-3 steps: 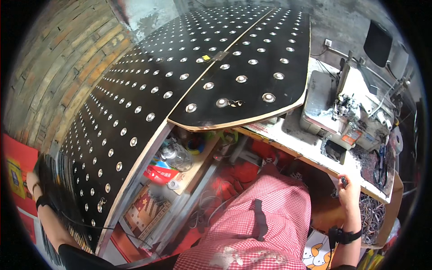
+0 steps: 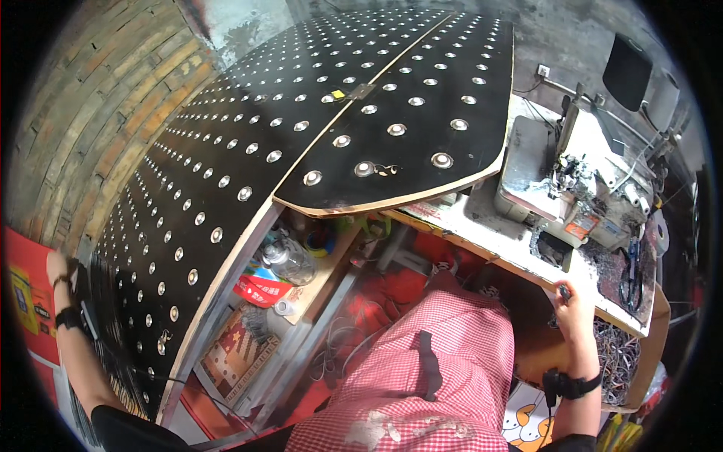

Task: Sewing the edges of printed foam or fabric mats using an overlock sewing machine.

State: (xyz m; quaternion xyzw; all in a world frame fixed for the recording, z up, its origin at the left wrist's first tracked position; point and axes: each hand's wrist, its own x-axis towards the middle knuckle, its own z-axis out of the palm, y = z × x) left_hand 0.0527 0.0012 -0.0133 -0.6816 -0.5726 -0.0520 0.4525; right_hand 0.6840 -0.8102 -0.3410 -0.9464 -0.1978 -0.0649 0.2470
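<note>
My left hand [image 2: 59,269] is raised at the far left, by the left edge of the black table [image 2: 316,154] studded with silver ball rollers. Dark layered material [image 2: 94,324] lies along that edge, just beside the hand. The left fingers are too small and blurred to show their pose. Over at the right, my right hand [image 2: 577,307] is closed around a small dark object [image 2: 564,291], its tip poking out beside the thumb. What kind of thing it is cannot be made out. This hand is at the front edge of the white worktable [image 2: 482,239].
A sewing machine [image 2: 584,169] stands on the worktable. Below its right end, a cardboard box [image 2: 654,350] holds dark tangled scraps. Under the black table, a shelf carries a clear plastic jar [image 2: 292,264] and a red packet [image 2: 261,290]. My checked apron [image 2: 444,354] covers my lap.
My left hand has risen slightly, and the dark blur beside it has dropped away from it. My right hand stays closed at the worktable edge. The whole view has shifted a little.
</note>
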